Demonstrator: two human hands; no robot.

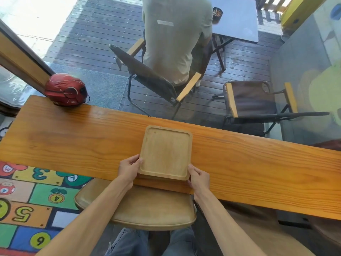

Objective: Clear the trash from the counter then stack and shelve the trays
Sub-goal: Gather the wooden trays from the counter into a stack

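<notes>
Both hands (129, 168) around stacked trays (166, 153)

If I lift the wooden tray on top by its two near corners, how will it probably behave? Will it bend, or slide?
The top wooden tray looks like solid wood with a raised rim, so it probably stays stiff. It lies on another tray with a smooth face, so it may slide when pushed. The left hand and right hand grip opposite corners, which should keep it level.
</notes>
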